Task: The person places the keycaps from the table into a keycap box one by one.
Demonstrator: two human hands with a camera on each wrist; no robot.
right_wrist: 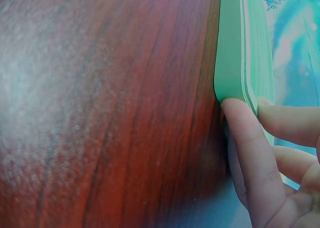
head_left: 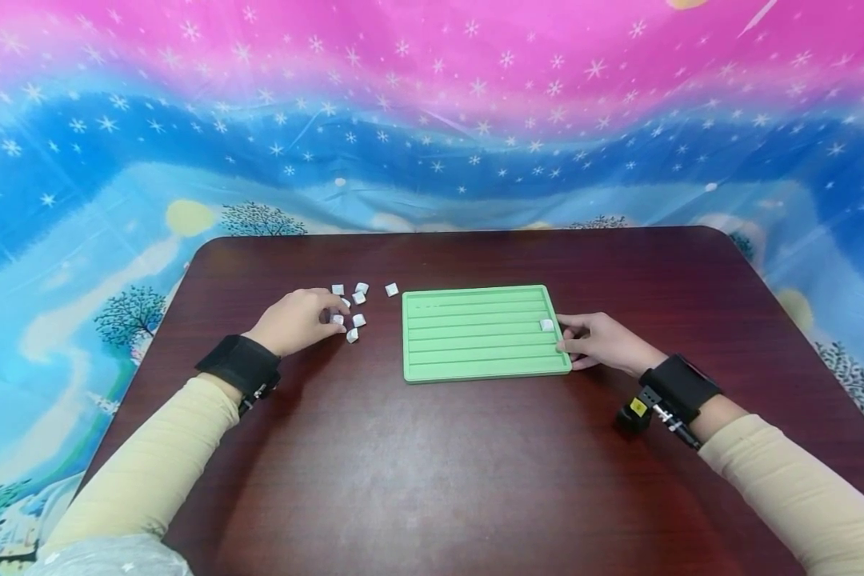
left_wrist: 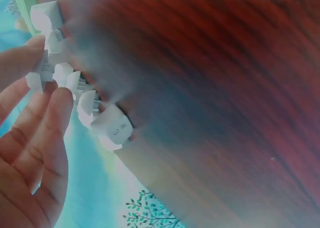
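Left hand [head_left: 295, 322] among loose white keycaps [head_left: 360, 298], toward far left corner of glossy, wood-grained red-brown desk [head_left: 432, 464]. Left wrist view shows pinch hidden from head view: one held keycap [left_wrist: 41, 73] between thumb and fingertips. Keycaps small, square, tapered; dark print, seemingly characters, too blurred to read surely. Rightward, nearer desk's far edge: green tray [head_left: 475, 340], rectangular, ridged lengthwise; single keycap [head_left: 546, 326] near tray's right edge. Right hand [head_left: 605, 342] pinching that edge; right wrist view adds smooth outer wall.
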